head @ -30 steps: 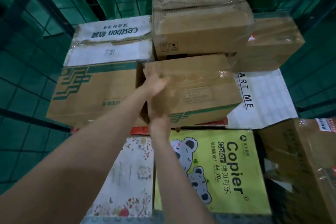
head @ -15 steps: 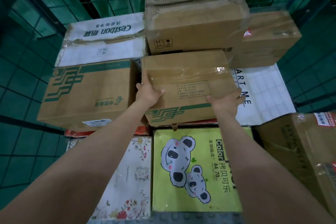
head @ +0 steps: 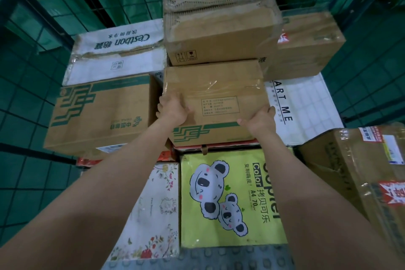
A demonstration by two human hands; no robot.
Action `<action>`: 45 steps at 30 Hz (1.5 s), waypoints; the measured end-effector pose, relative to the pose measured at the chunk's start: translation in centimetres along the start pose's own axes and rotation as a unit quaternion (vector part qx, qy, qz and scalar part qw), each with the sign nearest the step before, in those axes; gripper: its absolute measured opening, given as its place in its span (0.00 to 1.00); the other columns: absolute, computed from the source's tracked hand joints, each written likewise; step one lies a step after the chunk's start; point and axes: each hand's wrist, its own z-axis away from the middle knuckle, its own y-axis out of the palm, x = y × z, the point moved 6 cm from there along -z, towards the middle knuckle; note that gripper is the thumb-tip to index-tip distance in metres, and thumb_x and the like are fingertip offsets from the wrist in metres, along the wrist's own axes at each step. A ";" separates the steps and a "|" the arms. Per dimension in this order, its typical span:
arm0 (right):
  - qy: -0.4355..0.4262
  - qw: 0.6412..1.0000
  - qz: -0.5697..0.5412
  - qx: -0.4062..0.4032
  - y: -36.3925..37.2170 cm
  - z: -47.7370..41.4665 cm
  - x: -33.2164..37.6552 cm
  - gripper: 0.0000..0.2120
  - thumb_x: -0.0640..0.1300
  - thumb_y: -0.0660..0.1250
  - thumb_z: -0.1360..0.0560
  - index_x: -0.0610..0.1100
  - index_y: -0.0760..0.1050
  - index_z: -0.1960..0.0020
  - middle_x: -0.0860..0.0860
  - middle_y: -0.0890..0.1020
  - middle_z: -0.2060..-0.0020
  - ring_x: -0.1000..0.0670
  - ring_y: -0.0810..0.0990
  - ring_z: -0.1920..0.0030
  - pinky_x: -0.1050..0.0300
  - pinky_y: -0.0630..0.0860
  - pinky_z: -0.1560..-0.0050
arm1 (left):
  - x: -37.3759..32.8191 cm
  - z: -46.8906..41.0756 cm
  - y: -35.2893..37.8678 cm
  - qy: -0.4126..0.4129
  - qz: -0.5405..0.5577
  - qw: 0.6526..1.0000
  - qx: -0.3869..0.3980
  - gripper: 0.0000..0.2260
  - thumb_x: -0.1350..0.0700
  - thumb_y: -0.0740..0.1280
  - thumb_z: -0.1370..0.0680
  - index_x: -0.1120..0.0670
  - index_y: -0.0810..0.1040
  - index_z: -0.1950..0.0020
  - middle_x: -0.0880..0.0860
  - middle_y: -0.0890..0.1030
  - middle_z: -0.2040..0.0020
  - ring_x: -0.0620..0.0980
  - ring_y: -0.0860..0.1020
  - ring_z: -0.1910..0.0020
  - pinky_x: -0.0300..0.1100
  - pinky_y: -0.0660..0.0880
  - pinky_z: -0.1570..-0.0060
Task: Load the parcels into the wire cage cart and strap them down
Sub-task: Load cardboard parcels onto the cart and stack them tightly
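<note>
The taped brown parcel [head: 219,94], green-printed, lies flat in the middle of the green wire cage cart [head: 32,151], against a taller far carton [head: 219,35].

We have 1 view: a head-worn wide-angle camera facing forward and down, close above the parcels [head: 219,85], with the wire cage cart [head: 32,152] around them.

I see both hands on the small brown box [head: 215,94] inside the green wire cage [head: 32,68]. The left hand [head: 173,112] grips its near left corner and the right hand [head: 259,119] grips its near right corner. The box lies against a taller brown box [head: 219,28] behind it, between a large green-striped box [head: 98,114] on the left and a white box [head: 306,105] on the right. Nearer to me lie a yellow koala box [head: 228,199] and a floral box [head: 153,215], side by side.
</note>
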 end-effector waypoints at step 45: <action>0.162 0.934 -0.275 -0.161 -21.7 43.8 -28.9 0.09 0.36 0.59 0.26 0.44 0.72 0.63 0.48 0.72 0.70 0.52 0.66 0.73 0.66 0.60 0.79 | -15.7 53.4 7.4 0.334 0.062 0.894 0.292 0.11 0.60 0.59 0.20 0.59 0.78 0.41 0.55 0.77 0.38 0.53 0.73 0.38 0.37 0.66 0.48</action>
